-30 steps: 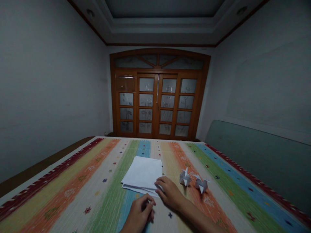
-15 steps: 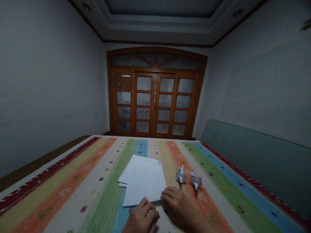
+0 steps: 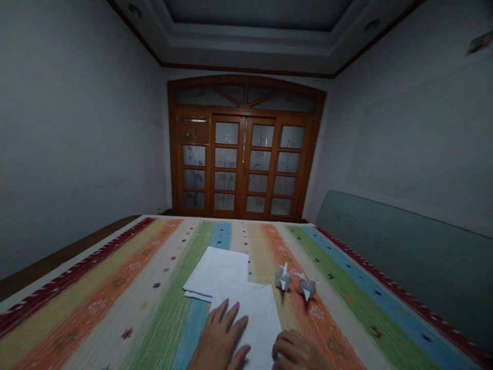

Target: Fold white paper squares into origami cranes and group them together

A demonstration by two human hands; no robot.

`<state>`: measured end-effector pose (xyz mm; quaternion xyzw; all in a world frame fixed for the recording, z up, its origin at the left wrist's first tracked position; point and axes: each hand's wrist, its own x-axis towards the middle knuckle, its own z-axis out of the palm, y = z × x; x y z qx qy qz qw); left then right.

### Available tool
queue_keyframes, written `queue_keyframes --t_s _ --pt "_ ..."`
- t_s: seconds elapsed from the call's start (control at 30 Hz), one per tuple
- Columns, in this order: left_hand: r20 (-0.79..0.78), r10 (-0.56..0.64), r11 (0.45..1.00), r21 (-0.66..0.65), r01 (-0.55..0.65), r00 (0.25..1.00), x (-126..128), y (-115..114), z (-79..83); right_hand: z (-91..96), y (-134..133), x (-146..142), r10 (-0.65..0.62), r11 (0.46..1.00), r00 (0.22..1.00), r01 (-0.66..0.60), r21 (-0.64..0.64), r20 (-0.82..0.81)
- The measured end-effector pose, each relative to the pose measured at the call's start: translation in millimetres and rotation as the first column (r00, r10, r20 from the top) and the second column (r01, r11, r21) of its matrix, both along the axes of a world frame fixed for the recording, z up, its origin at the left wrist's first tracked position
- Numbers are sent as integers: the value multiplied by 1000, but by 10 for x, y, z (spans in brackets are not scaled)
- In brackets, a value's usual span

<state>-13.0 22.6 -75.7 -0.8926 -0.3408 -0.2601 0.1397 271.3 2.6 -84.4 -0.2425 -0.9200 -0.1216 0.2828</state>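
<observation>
A white sheet of paper (image 3: pixel 263 312) lies at the bottom centre of the frame, its far-left corner overlapping a stack of paper (image 3: pixel 226 264) just above and to the left. The left hand (image 3: pixel 223 335) rests over its left part with the fingers spread apart, the thumb held away from them. The right hand (image 3: pixel 296 351) is at its lower right edge, fingers curled together; whether they pinch the paper I cannot tell.

The step in hand looks like setting this sheet apart from the stack and squaring it before the body. The next move seems to call for a light, flat touch, since thin paper can slide or crease easily.

No container shows: the paper rests directly on the striped cloth (image 3: pixel 110 300) covering the table. Right of the sheet, around the lower right of centre, two small folded figures, one left (image 3: pixel 283 280) and one right (image 3: pixel 307 289), stand close together.
</observation>
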Motion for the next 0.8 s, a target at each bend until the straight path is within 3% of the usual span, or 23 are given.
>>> queue_keyframes --t_s 0.1,0.2,0.43,0.57,0.8 --pt "-75 30 995 -88 -37 997 7 21 -81 74 -16 -102 -90 991 996 90 -96 1" --pt "-112 48 981 -184 -68 993 22 37 -118 88 15 -296 -263 933 964 265 -244 40" --pt "-131 130 921 -353 -168 983 38 89 -174 -84 269 -688 -300 866 948 316 -388 103" --pt "-126 129 929 -331 -164 984 6 118 -170 -71 394 -759 -335 830 932 360 -427 134" --pt "-29 62 980 -190 -66 998 -16 170 16 120 453 -718 -365 763 920 384 -520 143"
